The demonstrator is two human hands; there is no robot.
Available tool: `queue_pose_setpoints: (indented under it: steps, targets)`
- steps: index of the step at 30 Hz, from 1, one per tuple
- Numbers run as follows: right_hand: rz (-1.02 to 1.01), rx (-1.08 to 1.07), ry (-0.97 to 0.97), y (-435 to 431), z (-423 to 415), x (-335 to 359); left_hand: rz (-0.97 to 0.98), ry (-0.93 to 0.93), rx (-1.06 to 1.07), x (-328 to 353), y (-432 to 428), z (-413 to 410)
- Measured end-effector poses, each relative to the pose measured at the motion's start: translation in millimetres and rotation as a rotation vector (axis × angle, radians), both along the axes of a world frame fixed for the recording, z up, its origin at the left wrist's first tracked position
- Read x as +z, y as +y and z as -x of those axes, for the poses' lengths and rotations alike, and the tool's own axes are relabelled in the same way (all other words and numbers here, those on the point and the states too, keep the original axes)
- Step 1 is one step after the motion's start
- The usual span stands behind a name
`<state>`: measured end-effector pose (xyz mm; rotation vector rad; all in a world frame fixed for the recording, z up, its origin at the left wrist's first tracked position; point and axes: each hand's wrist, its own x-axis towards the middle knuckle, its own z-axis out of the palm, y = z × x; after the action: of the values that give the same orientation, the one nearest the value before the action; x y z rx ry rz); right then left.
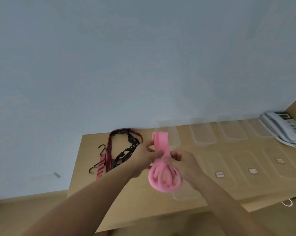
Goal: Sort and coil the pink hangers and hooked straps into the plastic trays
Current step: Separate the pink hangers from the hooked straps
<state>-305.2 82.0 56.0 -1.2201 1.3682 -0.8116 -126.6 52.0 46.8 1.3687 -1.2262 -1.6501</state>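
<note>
Pink hanger point(161, 145): a flat, soft-looking matte band, folded over itself several times. It is held in the air above the wooden table point(135, 193), clear of the surface.

Left hand point(143, 156): fingers curled, the band pinched at its narrow waist. Right hand point(184, 163): fingers curled, the same waist gripped from the opposite side. The fingertips of both hands are nearly met there.

Shape: above the fingers a flat doubled loop is stood up. Below the fingers several rounded coils are hung in a loose bunch. The long axis runs from the coils nearest the person up to the flat loop, which is pointed toward the wall.

Left of the left fingers, on the table: red-and-white striped woven straps point(108, 154) with black wire hooks point(102, 148), laid beside a black linked plastic piece point(126, 152).

Beyond and right of the right fingers: clear plastic trays point(203, 135) are set in rows, some marked with small labels point(219, 174). Far right: a pale desk telephone point(283, 128).
</note>
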Motion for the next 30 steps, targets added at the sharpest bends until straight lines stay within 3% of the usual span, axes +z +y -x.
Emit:
queue_pose_setpoints:
  steps: [4, 10, 19, 30]
  targets:
    - [-0.1, -0.017, 0.039, -8, 41, -34, -0.083, -0.177, -0.065, -28, -8, 42]
    - [-0.243, 0.022, 0.109, -28, 84, -81, -0.16, -0.294, -0.079, -67, -22, 92]
    - [-0.263, 0.109, 0.323, -51, 95, -119, -0.129, -0.576, -0.108, -98, -28, 111]
    - [0.003, 0.022, 0.54, -50, 90, -131, 0.098, -0.749, -0.052, -112, -16, 108]
